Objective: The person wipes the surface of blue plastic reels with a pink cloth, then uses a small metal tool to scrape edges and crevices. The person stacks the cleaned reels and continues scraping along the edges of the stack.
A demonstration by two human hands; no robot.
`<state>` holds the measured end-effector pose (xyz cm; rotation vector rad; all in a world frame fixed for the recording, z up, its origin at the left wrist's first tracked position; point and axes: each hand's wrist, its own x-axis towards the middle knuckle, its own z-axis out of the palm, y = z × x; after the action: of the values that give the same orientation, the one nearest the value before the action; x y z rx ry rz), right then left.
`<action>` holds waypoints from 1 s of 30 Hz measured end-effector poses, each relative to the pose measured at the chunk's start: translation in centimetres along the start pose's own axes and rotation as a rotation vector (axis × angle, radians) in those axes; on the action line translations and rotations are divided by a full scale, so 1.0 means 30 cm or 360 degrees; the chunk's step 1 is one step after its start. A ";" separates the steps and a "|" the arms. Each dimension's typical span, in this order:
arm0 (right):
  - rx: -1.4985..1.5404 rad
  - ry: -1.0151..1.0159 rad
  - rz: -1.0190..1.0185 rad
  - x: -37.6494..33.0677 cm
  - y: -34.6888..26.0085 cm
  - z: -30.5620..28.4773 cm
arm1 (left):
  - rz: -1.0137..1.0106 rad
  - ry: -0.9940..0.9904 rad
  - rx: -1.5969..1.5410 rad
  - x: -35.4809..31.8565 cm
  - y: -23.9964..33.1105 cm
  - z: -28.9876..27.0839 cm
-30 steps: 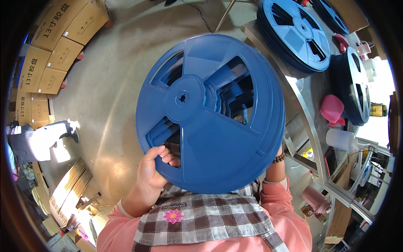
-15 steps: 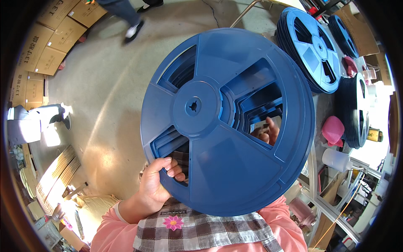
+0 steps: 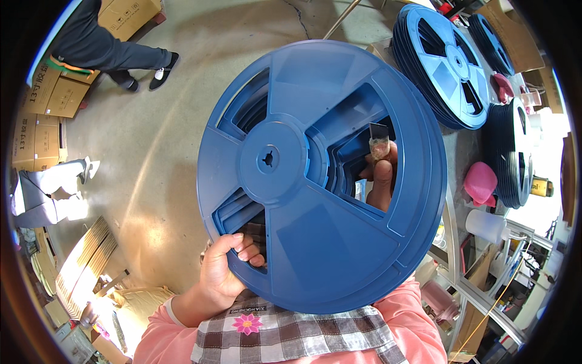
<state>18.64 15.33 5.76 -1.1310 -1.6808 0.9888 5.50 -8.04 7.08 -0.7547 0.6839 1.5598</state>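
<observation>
A stack of large blue plastic reels (image 3: pixel 333 255) is held up in front of my body, its round hub toward me. My left hand (image 3: pixel 223 267) grips the rim at the lower left, fingers curled through a cut-out window. Through the right window I see my right hand (image 3: pixel 382 185), its palm and wrist hidden behind the reels. Its fingers pinch a small flat blade (image 3: pixel 379 134) with a wrapped, brownish grip, dark tip pointing up.
More blue reels (image 3: pixel 445 67) are stacked at the upper right, beside an upright row of dark reels (image 3: pixel 508 155). Near these are a pink cloth-like item (image 3: pixel 480 183) and a white container (image 3: pixel 487 225). Cardboard boxes (image 3: pixel 66 97) and a walking person (image 3: pixel 121 54) are at the upper left.
My right hand has risen within the window, bringing the blade into plain view. The reels have shifted slightly left. The walking person has moved left and shows more fully.
</observation>
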 end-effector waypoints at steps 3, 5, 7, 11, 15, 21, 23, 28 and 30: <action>-0.0043 0.0036 0.0000 0.000 -0.023 0.004 | 0.0014 0.0013 -0.0005 0.001 0.000 -0.002; -0.0042 -0.0013 -0.0021 0.004 -0.047 -0.005 | 0.0016 0.0017 0.0022 0.000 0.001 0.000; -0.0057 -0.0037 -0.0001 0.006 -0.056 -0.007 | 0.0007 0.0005 0.0007 0.000 0.000 -0.006; -0.0096 0.0055 -0.0032 -0.002 -0.002 0.013 | 0.0011 -0.0004 0.0023 -0.001 0.005 -0.007; 0.0001 -0.0038 -0.0371 0.014 0.087 -0.015 | 0.0017 0.0023 -0.0018 -0.004 0.005 -0.009; 0.0117 -0.0219 -0.0883 0.050 0.065 -0.015 | 0.0027 0.0002 -0.0013 -0.005 0.008 -0.021; 0.0102 -0.0234 -0.0942 0.054 0.022 -0.011 | 0.0044 0.0013 0.0001 -0.005 0.006 -0.019; -0.0140 -0.0010 -0.0597 0.019 -0.003 0.003 | 0.0033 0.0004 -0.0016 -0.006 0.006 -0.017; -0.0253 0.0101 -0.0366 -0.010 0.028 0.006 | 0.0023 -0.0010 -0.0027 -0.007 0.004 -0.024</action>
<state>18.75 15.26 4.87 -1.0306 -1.8158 0.6792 5.44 -8.73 6.80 -0.7587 0.6738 1.5819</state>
